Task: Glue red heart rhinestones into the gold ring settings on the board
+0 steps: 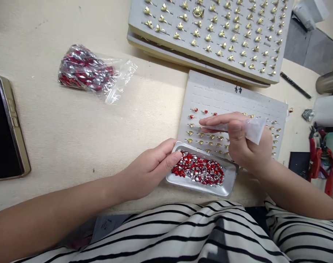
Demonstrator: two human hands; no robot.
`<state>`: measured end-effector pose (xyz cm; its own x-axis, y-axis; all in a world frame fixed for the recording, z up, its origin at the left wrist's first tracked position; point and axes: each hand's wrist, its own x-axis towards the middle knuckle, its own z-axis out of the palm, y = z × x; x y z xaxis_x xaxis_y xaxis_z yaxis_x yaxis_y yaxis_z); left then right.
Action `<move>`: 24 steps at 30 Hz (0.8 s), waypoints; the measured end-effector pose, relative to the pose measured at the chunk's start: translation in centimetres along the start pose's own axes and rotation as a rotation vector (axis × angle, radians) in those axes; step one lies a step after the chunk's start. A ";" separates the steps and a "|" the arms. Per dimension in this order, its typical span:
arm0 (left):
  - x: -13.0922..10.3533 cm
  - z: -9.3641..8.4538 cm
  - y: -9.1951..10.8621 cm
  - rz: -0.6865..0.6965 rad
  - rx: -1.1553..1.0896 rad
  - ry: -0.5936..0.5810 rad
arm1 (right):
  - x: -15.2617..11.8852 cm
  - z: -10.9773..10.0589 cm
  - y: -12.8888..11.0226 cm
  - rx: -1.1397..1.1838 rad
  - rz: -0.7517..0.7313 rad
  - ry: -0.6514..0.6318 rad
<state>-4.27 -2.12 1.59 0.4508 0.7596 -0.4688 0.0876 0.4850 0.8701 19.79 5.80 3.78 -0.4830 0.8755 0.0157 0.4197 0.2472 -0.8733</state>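
My left hand (158, 166) grips the left end of a shallow metal tray (229, 182), thumb over the rim. Many red, silver-backed rhinestones (199, 168) lie in the tray. My right hand (245, 142) is closed round a translucent plastic cone bag (255, 129), its thin tip pointing left at a gold ring in the foam ring board (210, 91). Rows of gold rings (190, 140) stand in this board's slots. A few rings at its upper left carry red stones (206, 111). My right hand hides part of the rows.
A thicker stack of foam boards (161, 40) full of gold rings stands behind. A zip bag of red stones (84, 69) lies at left, near a phone (7, 128). A black pen (295, 85) and red-handled pliers (316, 160) are at right.
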 end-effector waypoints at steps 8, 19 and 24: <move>-0.1 0.1 0.0 -0.015 -0.032 0.001 | 0.4 0.1 0.6 -0.093 0.011 -0.046; -0.1 -0.2 -0.3 0.001 -0.034 -0.035 | 0.4 0.2 0.5 -0.074 0.001 -0.058; -0.2 0.1 -0.1 -0.003 -0.058 0.002 | 0.2 0.0 0.1 -0.057 -0.036 -0.023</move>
<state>-4.30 -2.33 1.60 0.4492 0.7588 -0.4717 0.0369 0.5117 0.8584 19.72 6.00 3.64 -0.5159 0.8559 0.0351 0.4442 0.3023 -0.8434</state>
